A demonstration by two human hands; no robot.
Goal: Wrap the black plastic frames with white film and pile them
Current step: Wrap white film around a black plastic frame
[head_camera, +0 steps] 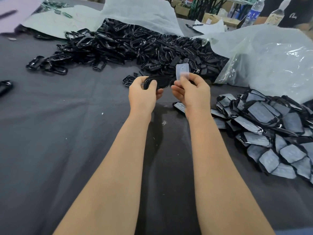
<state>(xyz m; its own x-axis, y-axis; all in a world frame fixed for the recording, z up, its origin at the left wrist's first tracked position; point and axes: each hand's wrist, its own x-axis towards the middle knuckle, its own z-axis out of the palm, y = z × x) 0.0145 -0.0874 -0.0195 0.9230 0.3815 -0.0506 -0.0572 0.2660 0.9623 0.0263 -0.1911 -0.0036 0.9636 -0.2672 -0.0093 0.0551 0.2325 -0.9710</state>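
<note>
On the left side of the tabletop (50, 133) a few stray frames (49, 65) lie loose, and one more (5, 86) sits at the left edge; none is in the way of the hands. The heap (135, 46) of bare frames spreads along the far edge, just beyond the hands. The left hand (142, 92) grips one black frame (159, 83) by its left end, fingers curled round it, held in the air above the middle of the tabletop. Just right of it the right hand (194, 92) pinches a small piece of white film (182, 71) upright, the film's upper part standing free above the fingertips. To do this step well, I judge the film should be squared to the frame's long sides before it touches, laid on from one end and smoothed toward the other, with the left grip kept at the rim so it does not cover the face. A wrapped frame (179, 106) lies below the right wrist, so the hand is best kept raised. By the right edge the pile (271, 126) of wrapped frames sits near, with a clear bag (271, 55) behind it. The near middle gives room for the forearms, and the way right to the pile looks short and open.
</note>
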